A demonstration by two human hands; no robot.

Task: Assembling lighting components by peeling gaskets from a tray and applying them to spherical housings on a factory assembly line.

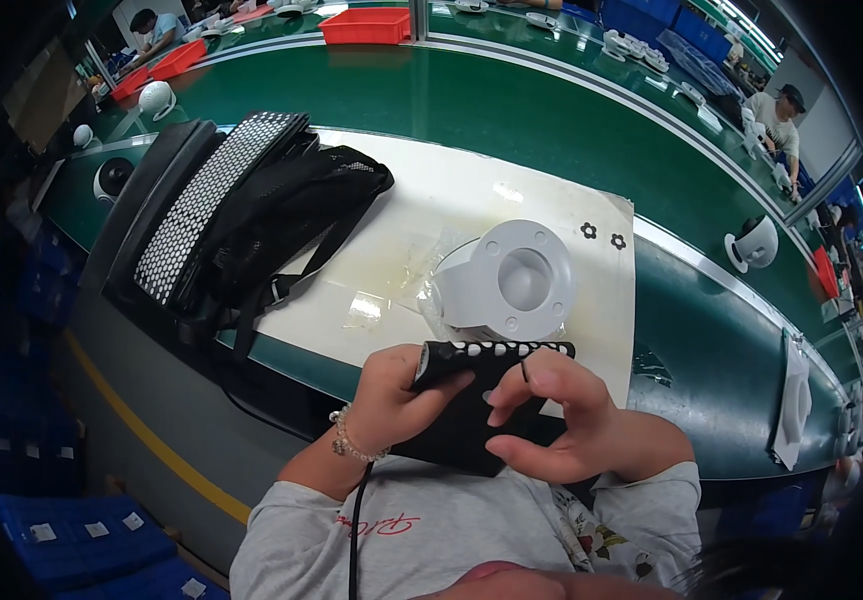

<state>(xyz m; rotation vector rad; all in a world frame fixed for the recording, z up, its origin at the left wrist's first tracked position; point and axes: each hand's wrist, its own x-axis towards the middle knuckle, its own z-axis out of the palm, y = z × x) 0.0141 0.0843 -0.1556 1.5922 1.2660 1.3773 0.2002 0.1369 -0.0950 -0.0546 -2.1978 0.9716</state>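
Over the near edge of the white mat [551, 190], left hand [388, 398] grips a black pad [471, 400]; right hand [561, 415] pinches its dotted rim (white housing [511, 280] just behind, black bag [251, 210] at the left edge).

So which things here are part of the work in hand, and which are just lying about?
In hand:
- black pouch with white dots, held by left hand and right hand
- white round housing on the white mat

Lying about:
- black mesh backpack
- two small black gaskets
- red bin

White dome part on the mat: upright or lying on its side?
On its side: the white dome part shows its round flange and centre hole facing the camera.
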